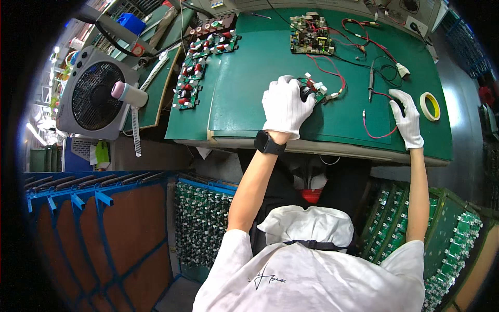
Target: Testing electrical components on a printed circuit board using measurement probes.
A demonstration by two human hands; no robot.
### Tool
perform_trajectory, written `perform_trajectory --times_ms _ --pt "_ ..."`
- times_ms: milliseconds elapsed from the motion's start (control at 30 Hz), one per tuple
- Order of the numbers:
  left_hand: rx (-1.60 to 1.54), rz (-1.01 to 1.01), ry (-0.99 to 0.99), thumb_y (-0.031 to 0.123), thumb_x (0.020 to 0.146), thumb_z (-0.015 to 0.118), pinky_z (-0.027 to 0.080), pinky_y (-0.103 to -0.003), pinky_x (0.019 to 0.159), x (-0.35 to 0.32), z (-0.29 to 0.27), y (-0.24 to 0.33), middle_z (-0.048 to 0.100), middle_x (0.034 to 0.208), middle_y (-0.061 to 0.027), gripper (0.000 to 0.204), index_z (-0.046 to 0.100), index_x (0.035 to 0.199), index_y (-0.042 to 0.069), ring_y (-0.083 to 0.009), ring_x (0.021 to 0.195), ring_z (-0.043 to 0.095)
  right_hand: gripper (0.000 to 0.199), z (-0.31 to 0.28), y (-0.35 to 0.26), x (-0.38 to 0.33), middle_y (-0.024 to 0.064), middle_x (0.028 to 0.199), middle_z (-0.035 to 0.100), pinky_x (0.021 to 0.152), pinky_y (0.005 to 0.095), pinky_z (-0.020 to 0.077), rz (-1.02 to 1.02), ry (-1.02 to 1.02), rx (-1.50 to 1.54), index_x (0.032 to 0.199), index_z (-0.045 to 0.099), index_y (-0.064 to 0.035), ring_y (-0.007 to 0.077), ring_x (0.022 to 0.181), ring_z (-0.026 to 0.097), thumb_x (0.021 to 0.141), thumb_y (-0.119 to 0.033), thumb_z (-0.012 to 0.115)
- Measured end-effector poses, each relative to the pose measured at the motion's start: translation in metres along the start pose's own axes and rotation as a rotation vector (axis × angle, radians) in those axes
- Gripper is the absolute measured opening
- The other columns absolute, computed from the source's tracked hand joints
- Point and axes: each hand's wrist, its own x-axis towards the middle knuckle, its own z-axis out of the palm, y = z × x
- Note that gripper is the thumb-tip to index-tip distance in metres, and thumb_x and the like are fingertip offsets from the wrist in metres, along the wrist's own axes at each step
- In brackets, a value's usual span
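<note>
My left hand (288, 104), in a white glove, is closed over the left side of a small green circuit board (318, 89) with white connectors. Its fingers hide much of that board. Across the mat to the right, my gloved right hand (408, 118) rests with thumb and fingers apart, and I see nothing gripped in it. A thin red lead (378, 136) curves up to its thumb side. Left of this hand lies a dark pen-shaped probe (371, 80). A larger populated board (311, 35) sits at the back, with red wires running from it toward the small board.
Several finished-looking boards (191, 78) line the mat's left side. A yellow tape roll (430, 106) lies right of my right hand. Left of the bench stand a fan (96, 93) and a pink-capped bottle (130, 94). Racks of boards (202, 223) flank my legs.
</note>
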Motion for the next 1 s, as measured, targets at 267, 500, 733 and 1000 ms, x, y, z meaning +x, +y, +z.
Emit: perform_trajectory --times_ms 267,500,733,1000 --pt "-0.106 -0.186 0.087 0.040 0.088 0.078 0.059 -0.046 0.080 0.017 -0.025 -0.052 0.076 0.092 -0.0155 0.034 0.080 0.092 0.007 -0.0360 0.087 0.075 0.032 -0.001 0.022 -0.014 0.0091 0.134 0.072 0.109 0.0317 0.0513 0.325 0.094 0.232 0.139 0.067 -0.0004 0.0168 0.121 0.067 0.111 -0.014 0.062" --pt "0.191 -0.418 -0.053 0.054 0.089 0.073 0.061 -0.047 0.084 0.070 -0.051 -0.169 0.079 0.097 -0.0197 0.049 0.084 0.098 0.008 -0.0386 0.093 0.077 0.029 -0.002 0.023 -0.012 0.0086 0.130 0.074 0.104 0.0302 0.0521 0.339 0.046 0.176 0.135 0.069 -0.0003 0.0154 0.116 0.068 0.110 -0.014 0.064" --pt "0.363 -0.400 -0.090 0.063 0.086 0.069 0.061 -0.048 0.086 0.106 -0.022 -0.232 0.079 0.099 -0.0238 0.064 0.082 0.099 0.002 -0.0416 0.095 0.078 0.025 0.001 0.017 -0.010 0.0117 0.120 0.076 0.094 0.0339 0.0566 0.243 0.079 0.140 0.128 0.073 -0.0026 0.0209 0.105 0.072 0.108 -0.016 0.066" --pt "0.406 -0.471 -0.118 0.062 0.085 0.068 0.062 -0.048 0.082 0.119 -0.011 -0.232 0.081 0.097 -0.0196 0.059 0.084 0.095 0.006 -0.0394 0.093 0.079 0.022 -0.001 0.015 -0.009 0.0127 0.119 0.076 0.096 0.0359 0.0562 0.244 0.066 0.119 0.124 0.073 -0.0013 0.0248 0.107 0.073 0.107 -0.014 0.067"
